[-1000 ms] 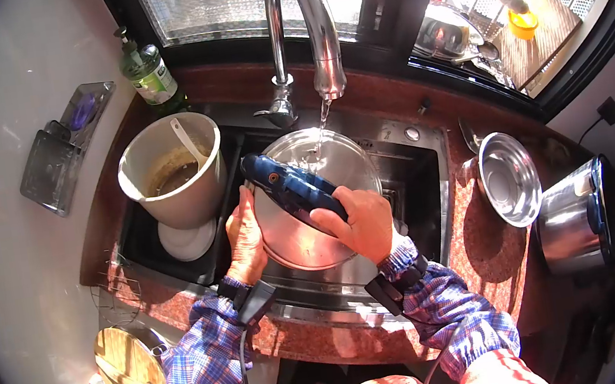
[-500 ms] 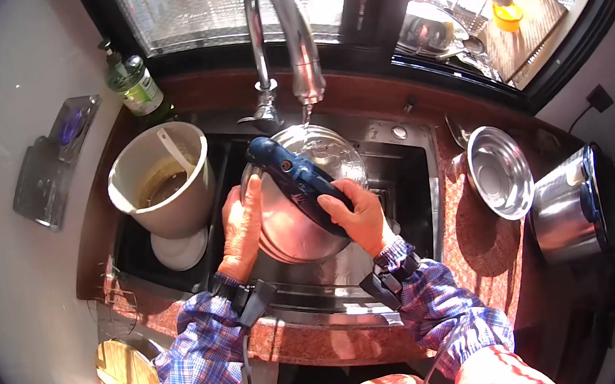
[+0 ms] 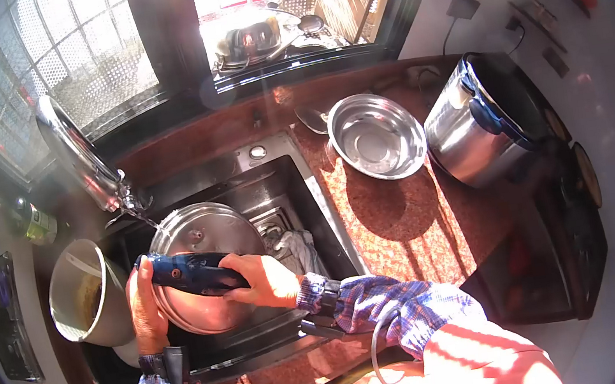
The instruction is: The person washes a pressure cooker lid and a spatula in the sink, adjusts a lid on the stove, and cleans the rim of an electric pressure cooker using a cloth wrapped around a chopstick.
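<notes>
A round metal pressure cooker lid point(image 3: 213, 233) with a dark blue bar handle point(image 3: 195, 274) across it is held over the sink. My right hand point(image 3: 269, 282) closes round the right end of that handle. On the opposite side, my left hand point(image 3: 148, 312) grips the lid's edge, its thumb up by the handle's left end. Water pours from the curved faucet point(image 3: 75, 158) onto the lid's upper left part. The underside of the lid is hidden.
Left of the lid stands a pale bucket point(image 3: 74, 319) with brown residue inside. A cloth point(image 3: 296, 248) lies in the sink point(image 3: 340, 254). A steel bowl point(image 3: 377, 137), a spoon point(image 3: 311, 119) and a steel pot point(image 3: 464, 134) with blue handles are on the right.
The view has swung to the right, so the sink now appears farther left. The lid has turned, and its handle lies closer to level. Both hands keep their hold.
</notes>
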Demonstrator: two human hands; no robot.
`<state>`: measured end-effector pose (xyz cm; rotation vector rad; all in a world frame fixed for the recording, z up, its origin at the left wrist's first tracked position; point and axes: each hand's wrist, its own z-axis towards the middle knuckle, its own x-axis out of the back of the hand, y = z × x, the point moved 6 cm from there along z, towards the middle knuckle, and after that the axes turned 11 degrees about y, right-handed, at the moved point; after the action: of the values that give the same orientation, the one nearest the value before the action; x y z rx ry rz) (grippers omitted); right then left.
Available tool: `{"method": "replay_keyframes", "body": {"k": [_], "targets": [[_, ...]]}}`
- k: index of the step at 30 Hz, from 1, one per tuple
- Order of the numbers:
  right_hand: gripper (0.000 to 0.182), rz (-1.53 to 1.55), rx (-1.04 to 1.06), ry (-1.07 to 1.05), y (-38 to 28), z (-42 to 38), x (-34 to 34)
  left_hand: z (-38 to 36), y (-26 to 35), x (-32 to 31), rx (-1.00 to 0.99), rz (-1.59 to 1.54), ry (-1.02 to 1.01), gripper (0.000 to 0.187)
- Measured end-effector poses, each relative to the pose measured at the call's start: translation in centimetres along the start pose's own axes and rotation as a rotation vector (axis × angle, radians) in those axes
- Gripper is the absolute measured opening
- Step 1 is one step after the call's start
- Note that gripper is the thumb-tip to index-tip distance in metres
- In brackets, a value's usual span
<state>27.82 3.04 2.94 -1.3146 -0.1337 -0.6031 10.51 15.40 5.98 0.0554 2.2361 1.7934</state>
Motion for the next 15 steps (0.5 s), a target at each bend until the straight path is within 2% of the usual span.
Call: {"method": "replay_keyframes", "body": {"k": [1, 2, 3, 4, 5, 6, 7, 8, 9, 10, 11, 12, 13, 15], "targets": [[0.055, -0.002, 0.003, 0.0, 0.5, -0.2, 0.0, 0.0, -0.9, 0.3, 0.101, -0.08, -0.061, 0.031], [0.056, -0.006, 0.113, 0.017, 0.6, -0.4, 0.1, -0.3, -1.3, 0.7, 0.105, -0.086, -0.062, 0.032], [0.057, -0.007, 0.226, 0.033, 0.3, -0.5, 0.2, -1.4, -0.5, 0.4, 0.036, -0.067, -0.02, 0.032], [0.058, -0.022, 0.227, -0.047, -1.2, 0.0, 1.7, -1.8, -0.7, 0.9, 0.016, -0.052, -0.002, 0.032], [0.058, -0.053, 0.22, 0.038, -1.6, 0.2, 3.7, -2.3, -1.1, 1.5, -0.004, -0.04, 0.018, 0.032], [0.054, 0.066, 0.122, 0.186, -0.2, 0.2, 5.7, -2.9, -1.2, 2.5, -0.061, 0.047, 0.081, 0.03], [0.048, 0.062, -0.062, 0.252, 0.9, 0.3, 8.5, -3.6, -1.3, 3.3, -0.095, 0.083, 0.117, 0.029], [0.042, -0.146, -0.136, 0.386, 1.5, 0.1, 11.8, -4.5, -0.7, 3.8, -0.133, 0.118, 0.171, 0.029], [0.041, -0.128, -0.134, 0.526, 5.6, -0.8, 14.8, -5.5, -0.2, 4.6, -0.166, 0.155, 0.236, 0.029], [0.038, -0.491, 0.137, 0.652, 4.1, -2.0, 18.1, -6.1, -0.4, 5.8, -0.158, 0.11, 0.299, 0.029], [0.044, -0.802, 0.121, 0.646, 5.7, -2.6, 20.5, -6.7, -0.5, 7.3, -0.146, 0.074, 0.368, 0.03], [0.056, -0.769, -0.053, 0.687, 7.4, -4.3, 22.8, -8.1, 0.1, 7.3, -0.131, -0.03, 0.427, 0.032], [0.049, -0.953, 0.039, 0.694, 8.4, -5.1, 24.1, -8.2, -0.8, 8.9, -0.127, -0.134, 0.459, 0.035], [0.043, -0.225, -0.697, 0.711, 11.6, -7.4, 25.6, -9.3, -0.3, 10.2, -0.156, -0.093, 0.537, 0.038]]}}
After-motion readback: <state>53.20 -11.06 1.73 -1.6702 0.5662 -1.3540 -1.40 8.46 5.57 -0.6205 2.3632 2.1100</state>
